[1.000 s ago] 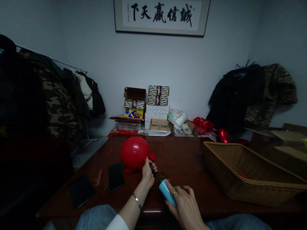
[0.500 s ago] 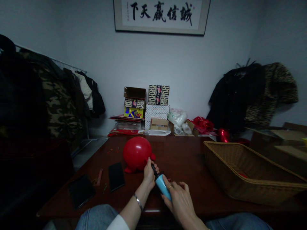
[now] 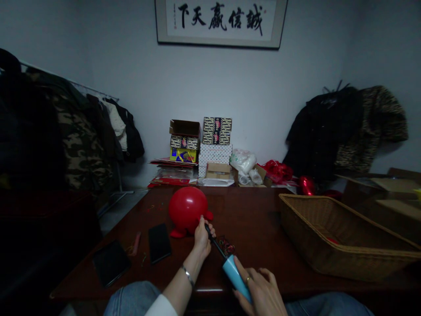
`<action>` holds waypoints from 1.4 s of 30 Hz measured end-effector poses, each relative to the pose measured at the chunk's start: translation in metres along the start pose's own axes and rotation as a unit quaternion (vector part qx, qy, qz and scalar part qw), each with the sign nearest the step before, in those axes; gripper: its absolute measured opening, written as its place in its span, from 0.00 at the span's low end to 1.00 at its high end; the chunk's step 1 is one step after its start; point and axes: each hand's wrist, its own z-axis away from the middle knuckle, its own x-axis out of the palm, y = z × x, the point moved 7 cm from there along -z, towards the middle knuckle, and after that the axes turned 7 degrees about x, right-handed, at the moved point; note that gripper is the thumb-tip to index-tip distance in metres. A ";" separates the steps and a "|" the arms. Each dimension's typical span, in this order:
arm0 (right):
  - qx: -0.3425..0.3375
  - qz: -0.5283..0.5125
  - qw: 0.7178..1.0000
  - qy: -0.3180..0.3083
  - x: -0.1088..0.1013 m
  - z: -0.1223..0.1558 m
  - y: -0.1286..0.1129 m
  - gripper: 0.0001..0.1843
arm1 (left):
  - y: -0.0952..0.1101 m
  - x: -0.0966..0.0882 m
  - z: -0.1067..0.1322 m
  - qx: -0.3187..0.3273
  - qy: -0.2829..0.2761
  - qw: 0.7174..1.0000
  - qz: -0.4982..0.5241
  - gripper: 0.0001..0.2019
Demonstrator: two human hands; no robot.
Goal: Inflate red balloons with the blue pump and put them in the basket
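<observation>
A round red balloon [image 3: 188,208] with small knobs at its base rests at the middle left of the table. My left hand [image 3: 202,239] is closed at the balloon's near side, around the black nozzle end of a hand balloon pump [image 3: 233,271]. The balloon's neck is hidden by those fingers. My right hand [image 3: 259,287] is wrapped round the pump's light blue barrel, nearer to me. Between the two hands the thin black rod shows. Beside the rod lies a small tangle of coloured strings [image 3: 226,245].
On the brown table [image 3: 253,219], a wicker basket [image 3: 329,250] stands at the right with something red inside. Two flat dark objects, a black one [image 3: 159,242] and a tablet-like one [image 3: 112,262], lie left. Boxes [image 3: 215,153] and plastic bags [image 3: 244,161] line the far edge.
My right hand has drawn the blue barrel back toward me and to the right, exposing more of the black rod. My left hand and the balloon have hardly moved.
</observation>
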 end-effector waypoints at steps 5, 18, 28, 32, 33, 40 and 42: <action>-0.029 0.011 0.999 0.015 -0.004 0.014 0.008 0.44 | 0.007 -0.003 -0.005 0.007 0.013 1.000 0.016 0.21; 0.005 -0.009 1.000 -0.022 -0.002 -0.002 0.003 0.33 | 0.005 0.002 0.003 0.002 0.016 1.000 0.023 0.21; 0.049 0.002 0.997 -0.058 0.002 -0.047 -0.019 0.31 | -0.009 0.008 0.015 -0.030 0.016 0.999 0.020 0.22; 0.056 0.011 0.997 -0.060 0.006 -0.047 -0.020 0.31 | -0.011 0.008 0.016 -0.037 0.019 0.999 0.014 0.22; 0.058 0.012 0.996 -0.060 0.007 -0.046 -0.019 0.31 | -0.012 0.008 0.016 -0.039 0.016 0.999 0.013 0.22; 0.061 0.001 0.996 -0.058 0.007 -0.043 -0.020 0.32 | -0.013 0.005 0.014 -0.035 0.009 0.999 0.000 0.22; 0.061 -0.002 0.996 -0.059 0.006 -0.043 -0.022 0.33 | -0.010 0.005 0.012 -0.029 0.007 1.000 -0.002 0.22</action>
